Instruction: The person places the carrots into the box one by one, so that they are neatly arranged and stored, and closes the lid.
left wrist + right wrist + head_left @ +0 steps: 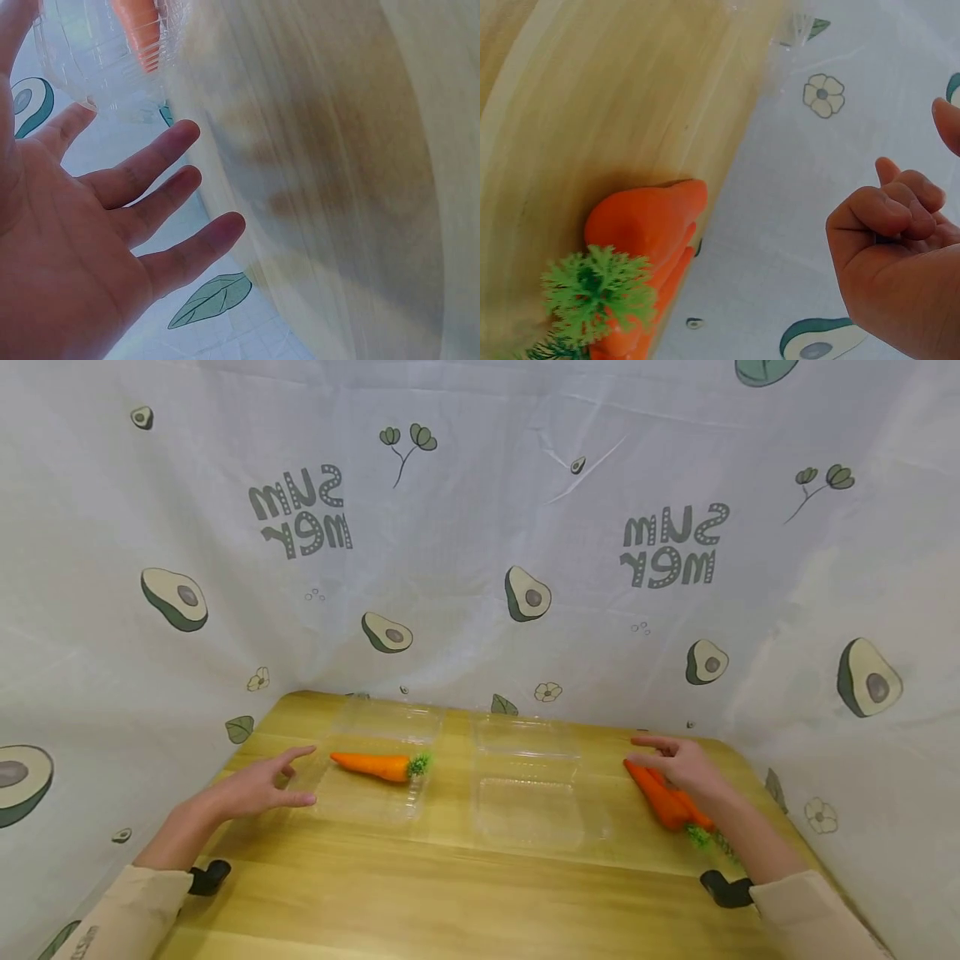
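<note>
My left hand [258,787] is at the left side of a clear plastic clamshell container [360,806], its fingers spread and holding nothing. In the left wrist view a fingertip [86,107] overlaps the clear plastic. Inside that container lies an orange carrot [375,766] with a frilly green top pointing right. My right hand [686,768] hovers over loose carrots [663,802] lying on the right of the table, partly hiding them. Its index finger and thumb stand apart, while the other fingers curl toward the palm, as the right wrist view shows. Nothing is in its grasp.
A second clear clamshell [528,843] stands open in the middle, its lid [525,735] laid back. The wooden table [420,893] ends at a white curtain [465,527] printed with avocados, which surrounds its back and sides.
</note>
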Demonstrator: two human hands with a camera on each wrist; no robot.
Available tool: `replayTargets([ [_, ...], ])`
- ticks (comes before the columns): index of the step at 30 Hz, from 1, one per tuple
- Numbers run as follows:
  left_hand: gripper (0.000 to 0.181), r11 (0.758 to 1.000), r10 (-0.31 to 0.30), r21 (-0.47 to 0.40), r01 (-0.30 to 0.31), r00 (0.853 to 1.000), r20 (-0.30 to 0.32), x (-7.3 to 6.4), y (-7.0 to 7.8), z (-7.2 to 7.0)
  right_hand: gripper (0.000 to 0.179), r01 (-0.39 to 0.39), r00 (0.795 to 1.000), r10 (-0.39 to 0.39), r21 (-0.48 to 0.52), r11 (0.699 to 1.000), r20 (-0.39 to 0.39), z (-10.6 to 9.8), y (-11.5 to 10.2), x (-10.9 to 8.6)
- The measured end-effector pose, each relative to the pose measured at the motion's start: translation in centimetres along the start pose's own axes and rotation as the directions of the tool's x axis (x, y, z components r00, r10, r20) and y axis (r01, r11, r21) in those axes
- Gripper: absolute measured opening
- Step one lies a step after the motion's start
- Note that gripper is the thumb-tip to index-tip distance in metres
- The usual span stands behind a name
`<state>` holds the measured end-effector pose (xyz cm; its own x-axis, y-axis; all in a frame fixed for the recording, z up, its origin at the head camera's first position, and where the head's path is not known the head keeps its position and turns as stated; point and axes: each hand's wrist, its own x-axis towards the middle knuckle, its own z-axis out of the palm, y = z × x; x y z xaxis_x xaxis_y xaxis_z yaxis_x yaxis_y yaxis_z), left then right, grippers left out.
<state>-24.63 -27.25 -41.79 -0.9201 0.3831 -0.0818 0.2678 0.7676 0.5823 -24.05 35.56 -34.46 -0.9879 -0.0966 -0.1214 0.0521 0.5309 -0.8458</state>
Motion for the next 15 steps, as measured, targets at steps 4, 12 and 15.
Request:
replayTargets([
  [4, 0.091, 1.000, -0.005, 0.002, 0.005, 1.000, 0.009, -0.2, 0.0, -0.2, 0.068, -0.024, 1.000, 0.024, 0.000, 1.000, -0.003, 0.0, 0.8, -0.3],
  [12, 0.092, 1.000, -0.009, 0.000, 0.009, 1.000, 0.008, -0.1, 0.2, -0.1, 0.073, -0.058, 0.998, 0.058, 0.012, 0.998, -0.031, -0.4, 1.9, -1.0],
  [15, 0.092, 1.000, -0.005, 0.005, 0.005, 1.000, 0.003, 0.0, 0.2, -0.1, 0.075, -0.080, 0.996, 0.080, 0.016, 0.997, -0.038, -0.5, 2.3, -1.2],
])
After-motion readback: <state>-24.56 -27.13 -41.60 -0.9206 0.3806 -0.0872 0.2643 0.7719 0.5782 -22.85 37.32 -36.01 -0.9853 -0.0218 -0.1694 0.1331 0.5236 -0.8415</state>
